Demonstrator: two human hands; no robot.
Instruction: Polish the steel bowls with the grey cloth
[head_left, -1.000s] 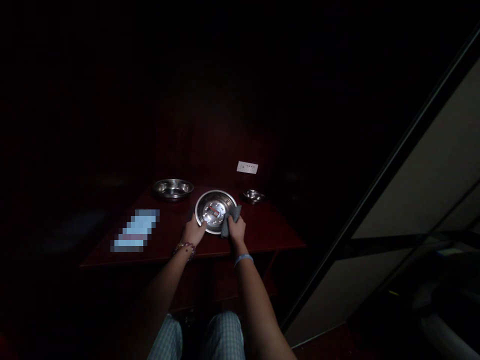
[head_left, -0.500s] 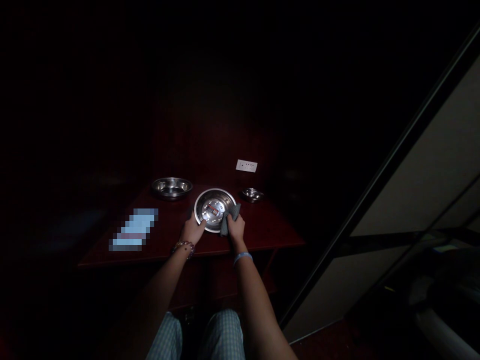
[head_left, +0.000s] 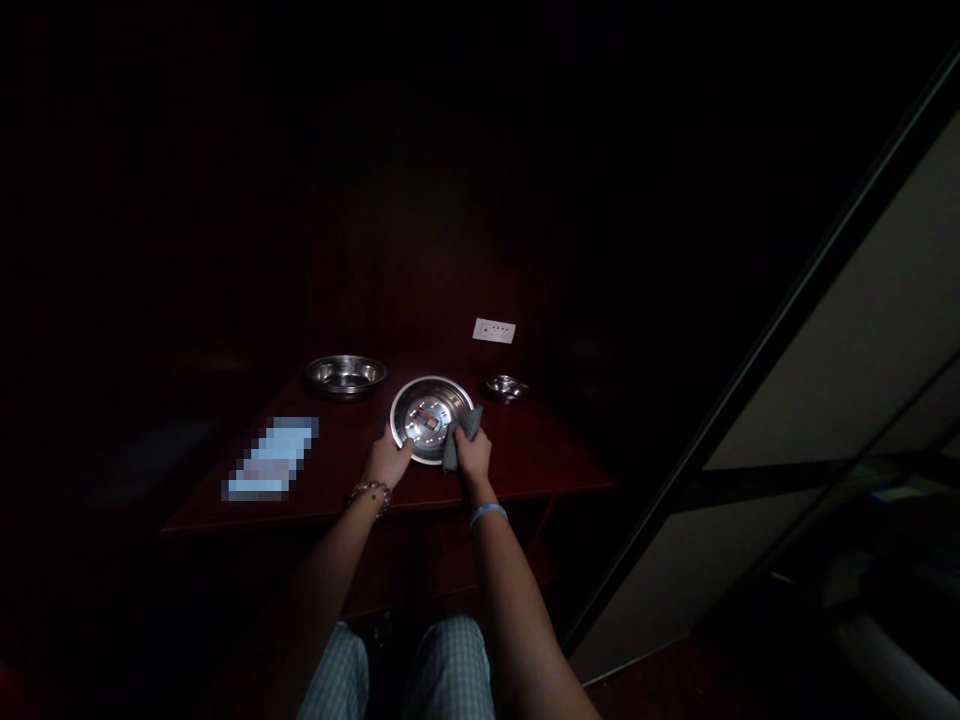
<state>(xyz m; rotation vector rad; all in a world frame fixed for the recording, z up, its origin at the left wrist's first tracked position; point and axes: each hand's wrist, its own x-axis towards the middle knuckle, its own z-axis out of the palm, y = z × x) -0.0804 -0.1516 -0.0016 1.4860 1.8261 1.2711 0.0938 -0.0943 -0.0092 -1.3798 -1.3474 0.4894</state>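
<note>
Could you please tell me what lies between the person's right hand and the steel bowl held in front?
In the head view, a grey cloth lies between the right hand and the steel bowl, overlapping its rim.

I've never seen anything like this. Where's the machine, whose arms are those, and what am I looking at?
There is no machine here, just a person using two bare hands. You are looking forward and down from a camera worn on that person's head, which is why the arms reach in from below.

The left hand grips the rim of a shiny metal bowl, tilted so its inside shows. The right hand holds a grey cloth against the rim.

On the dark red table, a second bowl stands to the left and a small bowl to the right. A pixelated patch hides something at the left.
</note>
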